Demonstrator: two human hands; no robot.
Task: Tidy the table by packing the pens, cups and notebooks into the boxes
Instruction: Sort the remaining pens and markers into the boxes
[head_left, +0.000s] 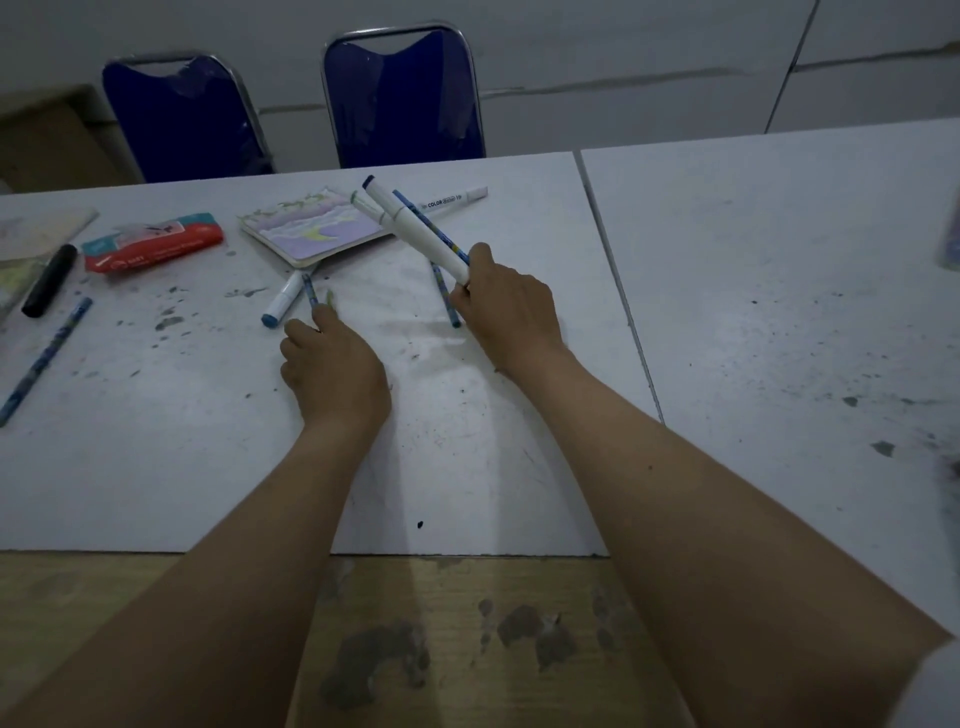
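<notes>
Head view looks down on a white bench (156, 467) with two blue chairs (400, 98) behind its far edge. Near the middle of that far edge lies a small notebook (311, 234) with a pale painted cover; toward the left edge sit a red packet (153, 247), a black marker (49, 280) and a long blue pencil (44, 358). The right hand (506, 317) is clenched around a bundle of pens (415, 228), thick white markers and a thin blue one, raised and slanting up toward the far edge. A further white marker (457, 198) lies flat beyond the bundle. The left hand (332, 369) rests low on the bench, its fingers (322, 319) curled and closing on a thin blue pen (310, 291); whether they grip it yet I cannot tell. That pen's long axis runs away from the fingers toward the notebook, crossing a white marker with a blue cap (283, 304) just beside it. The left hand is clearly the nearer one. No box is in sight, so packing seems at an early stage of gathering.
</notes>
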